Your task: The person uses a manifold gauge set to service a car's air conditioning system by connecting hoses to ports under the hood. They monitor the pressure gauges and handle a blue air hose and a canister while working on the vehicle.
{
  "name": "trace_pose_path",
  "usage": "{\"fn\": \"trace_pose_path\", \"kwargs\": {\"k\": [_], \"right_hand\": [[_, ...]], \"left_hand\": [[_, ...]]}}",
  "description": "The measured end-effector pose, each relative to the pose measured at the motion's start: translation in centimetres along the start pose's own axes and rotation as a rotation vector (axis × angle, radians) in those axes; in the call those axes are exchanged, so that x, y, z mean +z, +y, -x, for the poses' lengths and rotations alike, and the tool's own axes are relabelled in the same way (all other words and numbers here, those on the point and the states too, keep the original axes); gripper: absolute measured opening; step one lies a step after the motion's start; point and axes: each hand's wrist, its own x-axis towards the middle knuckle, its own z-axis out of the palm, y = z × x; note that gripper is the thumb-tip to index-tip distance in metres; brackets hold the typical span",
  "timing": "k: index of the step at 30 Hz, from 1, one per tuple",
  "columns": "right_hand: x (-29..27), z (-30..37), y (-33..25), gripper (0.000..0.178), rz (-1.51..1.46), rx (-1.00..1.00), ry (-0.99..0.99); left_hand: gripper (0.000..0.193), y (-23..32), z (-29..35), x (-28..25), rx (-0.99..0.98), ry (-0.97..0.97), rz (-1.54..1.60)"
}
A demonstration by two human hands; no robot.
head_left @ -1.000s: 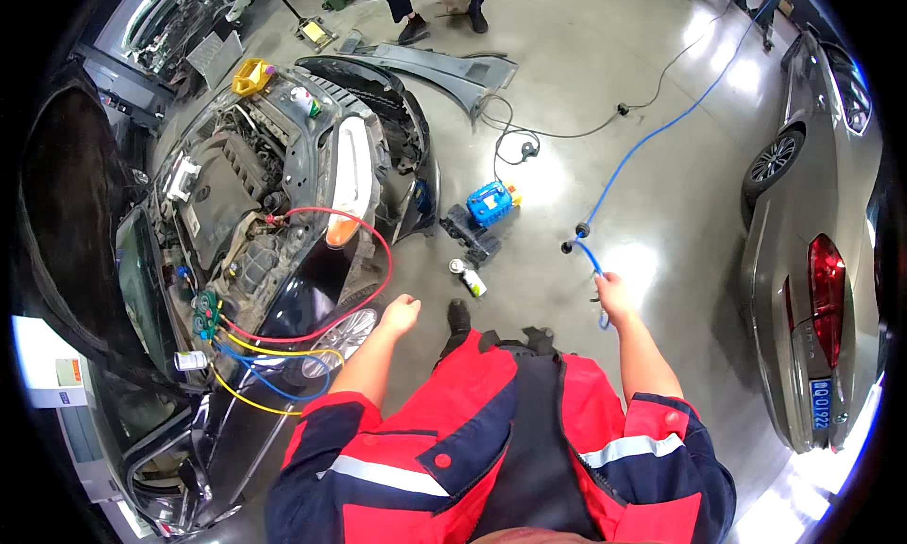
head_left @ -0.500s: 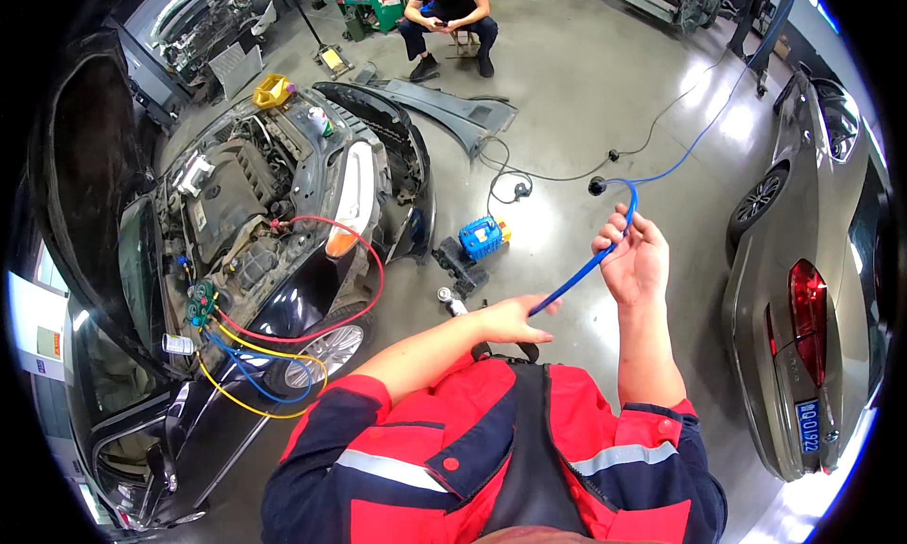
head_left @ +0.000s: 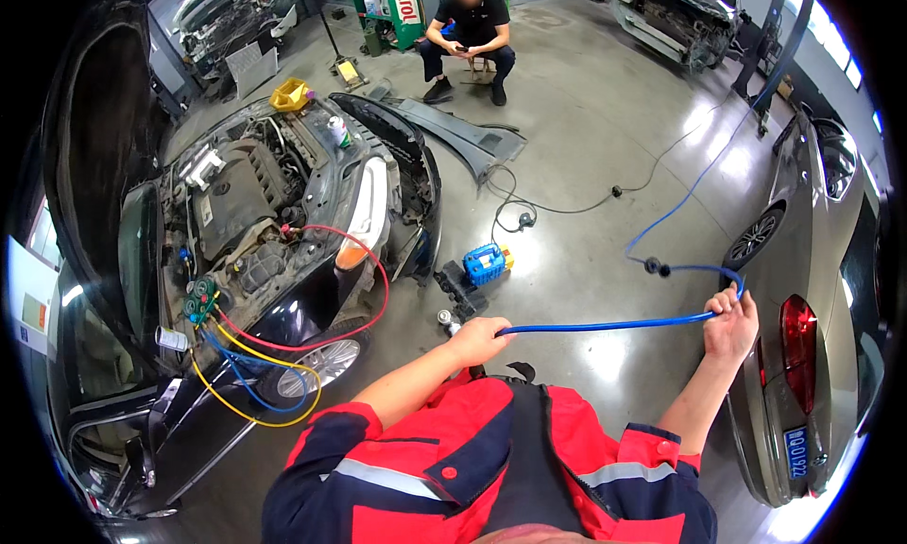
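A blue hose (head_left: pixel 605 328) stretches almost level across my front. My left hand (head_left: pixel 477 340) is closed round one end of it, near my chest. Far out to the right, my right hand (head_left: pixel 731 329) grips the hose beside the grey-brown car. Beyond that hand the hose loops back over the floor, past two black round pieces (head_left: pixel 656 267), and runs toward a lift post at the far right. On the floor ahead of my left hand sit a blue pump-like machine (head_left: pixel 485 263) and a small spray can (head_left: pixel 448 321).
At left stands a dark car with its hood up (head_left: pixel 94 166) and a gauge manifold (head_left: pixel 200 301) with red, yellow and blue hoses. A grey-brown car (head_left: pixel 770 374) is close on the right. Dark cable (head_left: pixel 567 210) lies across the floor. A person (head_left: pixel 470 39) sits ahead.
My right hand has swung outward to the right, and the hose between my hands has gone from slanted to nearly level. My left hand has shifted a little left. The view has turned slightly.
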Motion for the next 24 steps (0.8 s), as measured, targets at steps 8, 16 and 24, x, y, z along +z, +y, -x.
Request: {"fn": "trace_pose_path", "kwargs": {"k": [8,16,24], "right_hand": [[-1.8,0.5,1.8,0.018,-0.053,-0.017,0.196],[-6.8,-2.3,2.6,0.02,0.123,0.063,0.374],[-28.4,-0.3,10.5,0.024,0.502,0.137,1.176]], "left_hand": [[0.021,-6.6,2.2,-1.5,-0.041,-0.076,-0.32],[0.021,-14.7,6.4,-3.2,-0.18,-0.193,-0.299],[0.036,-16.8,9.0,-6.8,-0.297,-0.464,-0.121]]}}
